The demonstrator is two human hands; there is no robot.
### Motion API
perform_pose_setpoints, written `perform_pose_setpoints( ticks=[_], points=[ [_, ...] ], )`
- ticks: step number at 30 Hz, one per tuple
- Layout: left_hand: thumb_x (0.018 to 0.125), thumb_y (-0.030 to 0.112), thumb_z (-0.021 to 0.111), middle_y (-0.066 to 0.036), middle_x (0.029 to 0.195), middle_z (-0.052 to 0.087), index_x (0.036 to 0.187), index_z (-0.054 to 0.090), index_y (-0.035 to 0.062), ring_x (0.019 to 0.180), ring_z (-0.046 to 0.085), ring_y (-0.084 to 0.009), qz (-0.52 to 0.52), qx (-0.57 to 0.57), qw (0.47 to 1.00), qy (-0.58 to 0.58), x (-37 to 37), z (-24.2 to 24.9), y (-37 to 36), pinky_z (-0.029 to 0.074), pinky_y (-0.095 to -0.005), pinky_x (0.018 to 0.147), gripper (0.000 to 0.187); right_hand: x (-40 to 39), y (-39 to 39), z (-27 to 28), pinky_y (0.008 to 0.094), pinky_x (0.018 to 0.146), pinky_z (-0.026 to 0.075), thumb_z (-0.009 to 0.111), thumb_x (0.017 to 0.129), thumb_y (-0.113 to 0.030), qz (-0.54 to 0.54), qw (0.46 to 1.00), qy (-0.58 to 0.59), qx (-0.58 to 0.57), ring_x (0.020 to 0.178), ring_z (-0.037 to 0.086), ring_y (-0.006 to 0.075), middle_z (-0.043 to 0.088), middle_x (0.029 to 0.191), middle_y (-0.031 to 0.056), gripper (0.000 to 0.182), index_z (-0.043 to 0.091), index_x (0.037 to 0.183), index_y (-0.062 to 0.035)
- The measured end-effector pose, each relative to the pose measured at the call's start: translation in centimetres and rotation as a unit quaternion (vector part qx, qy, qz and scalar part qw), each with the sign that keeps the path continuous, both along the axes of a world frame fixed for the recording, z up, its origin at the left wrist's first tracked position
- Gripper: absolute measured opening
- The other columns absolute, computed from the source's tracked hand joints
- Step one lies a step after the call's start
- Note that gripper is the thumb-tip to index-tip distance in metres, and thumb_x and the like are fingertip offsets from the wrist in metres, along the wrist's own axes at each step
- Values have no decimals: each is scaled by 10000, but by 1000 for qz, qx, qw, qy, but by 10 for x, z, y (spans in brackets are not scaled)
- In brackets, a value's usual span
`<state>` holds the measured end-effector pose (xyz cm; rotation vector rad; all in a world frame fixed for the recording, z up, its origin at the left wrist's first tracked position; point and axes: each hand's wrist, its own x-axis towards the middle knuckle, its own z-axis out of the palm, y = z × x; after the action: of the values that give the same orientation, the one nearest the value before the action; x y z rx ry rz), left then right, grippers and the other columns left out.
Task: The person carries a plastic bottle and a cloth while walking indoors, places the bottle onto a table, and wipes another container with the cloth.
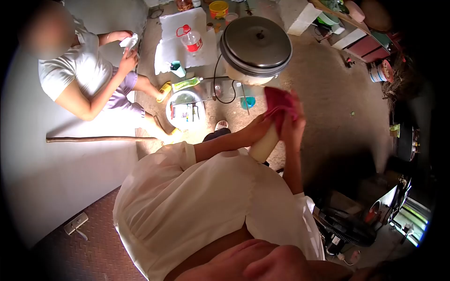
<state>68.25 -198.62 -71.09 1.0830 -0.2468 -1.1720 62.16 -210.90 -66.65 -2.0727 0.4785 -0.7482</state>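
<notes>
Before my chest, my left hand (257,129) is closed around a pale, cream-coloured bottle-like object (265,146), which slants with its lower end near my shirt. A dark red cloth (280,104) covers the upper end of this object. My right hand (294,125) grips the cloth from the right side, its fingers bent and slightly blurred. What lies under the cloth is hidden. Just beyond my hands stands a large round cooker with a metal lid (258,42).
Another person (84,75) sits at the left, holding something white. Near them are a red-capped plastic bottle (191,40), a teal cup (177,69) and a round white container (185,112). A wooden stick (101,139) lies at left; a black fan (344,227) stands lower right.
</notes>
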Motion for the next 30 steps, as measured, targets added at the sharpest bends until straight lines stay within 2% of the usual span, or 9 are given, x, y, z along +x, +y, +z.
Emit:
perform_pose_setpoints(
  ticks=[5, 7, 13, 15, 17, 24, 26, 28, 30],
  points=[
    [1006, 377, 508, -116, 1043, 660, 1302, 517, 10, 874, 648, -168, -2, 6, 996, -92, 26, 15, 7, 545, -336, 753, 472, 27, -35, -19, 387, 890, 545, 522, 973, -192, -124, 934, 54, 332, 1024, 655, 255, 636, 1234, 180, 301, 648, 1175, -8],
    [968, 399, 584, -130, 1053, 666, 1282, 523, 1, 890, 663, -190, 23, -8, 987, -162, 36, 22, 14, 549, -349, 769, 511, 37, -44, -22, 378, 904, 539, 512, 1003, -265, 23, 794, -15, 607, 1045, 651, 254, 640, 1219, 162, 375, 581, 1264, -5],
    [806, 409, 782, -156, 1098, 681, 1294, 523, 15, 1005, 681, -253, 11, 30, 960, -278, 68, 38, 14, 536, -391, 895, 678, 49, -15, 22, 331, 924, 524, 530, 978, -176, -70, 859, -36, 505, 1053, 649, 222, 654, 1203, 132, 378, 556, 1311, 1],
    [800, 348, 818, -143, 1150, 661, 1318, 515, 36, 1048, 653, -229, -11, 27, 946, -323, 73, 41, 14, 521, -378, 910, 676, 51, -18, 29, 310, 916, 512, 527, 927, -74, 107, 961, -20, 253, 1027, 647, 191, 682, 1143, 117, 355, 610, 1263, 7],
    [747, 330, 857, -158, 1165, 659, 1321, 509, 35, 1084, 651, -254, -28, 3, 909, -417, 79, 43, 11, 513, -385, 941, 733, 63, -25, 42, 301, 909, 504, 512, 886, -21, 120, 963, -29, 239, 1013, 642, 177, 692, 1100, 100, 355, 649, 1213, 5],
    [678, 308, 897, -173, 1196, 641, 1330, 505, 42, 1120, 638, -288, -31, -26, 880, -474, 89, 54, 6, 507, -400, 960, 806, 67, -59, -42, 339, 956, 505, 603, 942, -178, 158, 921, -65, 351, 1065, 634, 192, 667, 1182, 105, 387, 602, 1271, 25],
    [733, 301, 863, -160, 1227, 631, 1384, 465, 35, 1138, 621, -253, -33, -30, 918, -393, 96, 51, 1, 489, -392, 983, 808, 67, -51, -61, 362, 973, 500, 627, 960, -276, 177, 831, -206, 485, 1117, 616, 203, 617, 1277, 105, 513, 514, 1359, 25],
    [837, 286, 783, -124, 1266, 615, 1435, 422, 26, 1156, 592, -218, 1, -54, 944, -326, 102, 41, -3, 466, -383, 1010, 745, 63, -55, -61, 363, 946, 519, 583, 983, -300, 171, 868, -220, 411, 1059, 637, 210, 614, 1258, 94, 473, 524, 1315, 32],
    [942, 276, 659, -103, 1207, 631, 1404, 454, 32, 1087, 614, -199, 39, -79, 979, -184, 109, 29, -5, 498, -376, 949, 561, 48, -75, -55, 353, 901, 531, 545, 1002, -337, 151, 734, -283, 599, 991, 648, 208, 642, 1147, 101, 442, 547, 1260, 22]
  ],
)
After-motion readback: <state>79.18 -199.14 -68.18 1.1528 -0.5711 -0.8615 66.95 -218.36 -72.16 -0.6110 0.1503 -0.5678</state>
